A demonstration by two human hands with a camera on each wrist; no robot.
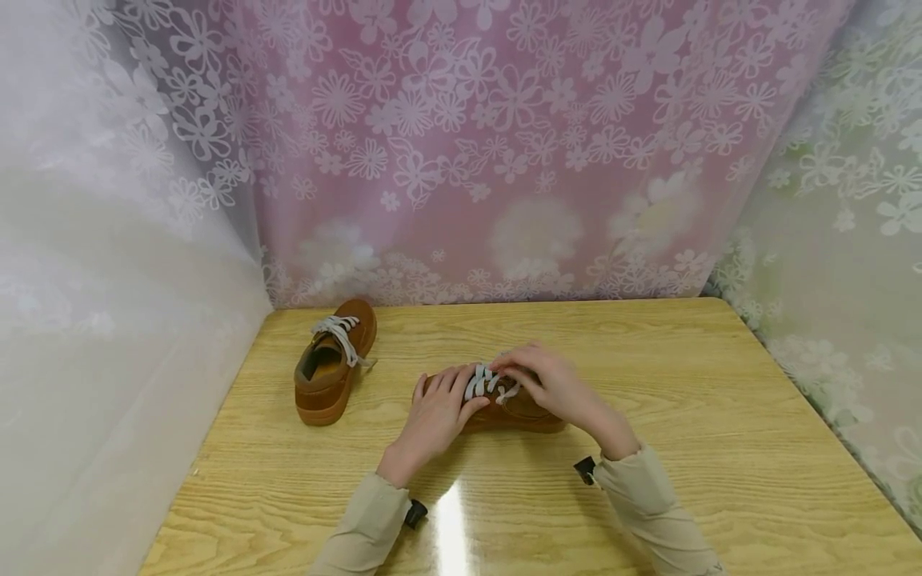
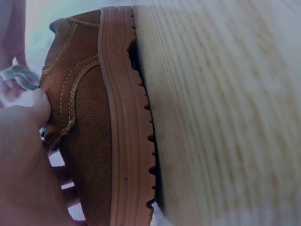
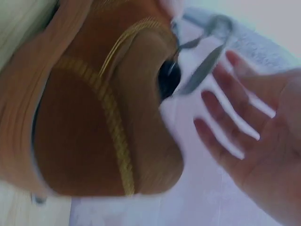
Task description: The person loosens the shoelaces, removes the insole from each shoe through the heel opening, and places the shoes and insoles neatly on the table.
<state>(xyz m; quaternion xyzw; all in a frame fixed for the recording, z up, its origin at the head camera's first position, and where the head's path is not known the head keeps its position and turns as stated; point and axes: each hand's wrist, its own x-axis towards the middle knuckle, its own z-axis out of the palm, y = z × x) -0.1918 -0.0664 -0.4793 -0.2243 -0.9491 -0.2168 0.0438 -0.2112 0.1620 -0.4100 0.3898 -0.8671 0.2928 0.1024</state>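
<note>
A brown shoe (image 1: 529,414) with light grey laces lies lengthwise before me, its sole on the table. My left hand (image 1: 435,412) grips its toe end, fingers over the far side and thumb on the near side beside the lacing. In the left wrist view that thumb (image 2: 42,106) presses the shoe's upper (image 2: 89,103). Over the lacing, my right hand (image 1: 555,384) pinches a shoelace (image 1: 492,374) with bent thumb and fingertips. The right wrist view shows a raised lace loop (image 3: 207,66) at the fingertips, with the other fingers spread apart; motion blurs it.
A second brown shoe (image 1: 324,396) with loose grey laces stands at the back left of the wooden table (image 1: 720,416). Flowered curtains (image 1: 490,160) hang behind the table and along both sides.
</note>
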